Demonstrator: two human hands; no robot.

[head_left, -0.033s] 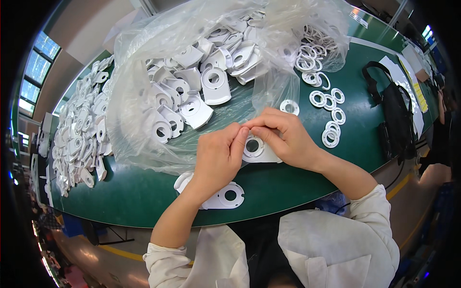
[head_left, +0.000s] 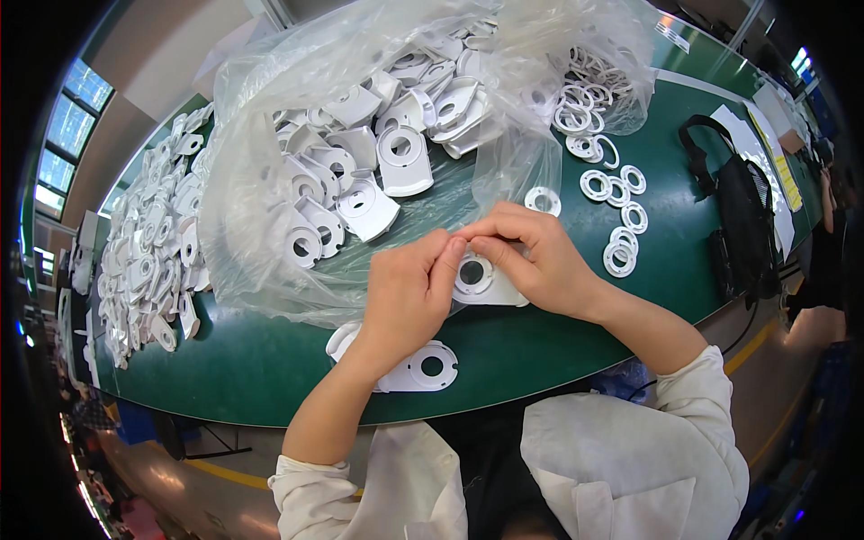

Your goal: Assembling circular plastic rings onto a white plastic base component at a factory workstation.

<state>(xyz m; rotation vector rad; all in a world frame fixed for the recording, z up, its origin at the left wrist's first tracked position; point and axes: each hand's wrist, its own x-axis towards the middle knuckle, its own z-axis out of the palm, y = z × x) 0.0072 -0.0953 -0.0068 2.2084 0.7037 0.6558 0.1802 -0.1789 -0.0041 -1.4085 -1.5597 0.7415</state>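
Note:
My left hand (head_left: 409, 286) and my right hand (head_left: 547, 268) meet over the near middle of the table, fingers bent and thumb tips pressed close together. Both are closed at the far rim of a white plastic plate with a round hole (head_left: 493, 292), which shows below the thumbs. Fingers cover its far edge, so whether a loose ring sits there cannot be seen. Nearer to me, a similar white holed plate (head_left: 432, 367) lies by my left wrist. Beside it another white piece (head_left: 342, 340) is partly hidden by that forearm.
A clear plastic bag (head_left: 236, 243) full of white holed plates (head_left: 403, 160) spreads across the green table (head_left: 261, 369). More plates are heaped at the left (head_left: 148, 261). Loose white rings (head_left: 634, 217) lie right of my hands; a black strapped bag (head_left: 745, 216) rests at the right edge.

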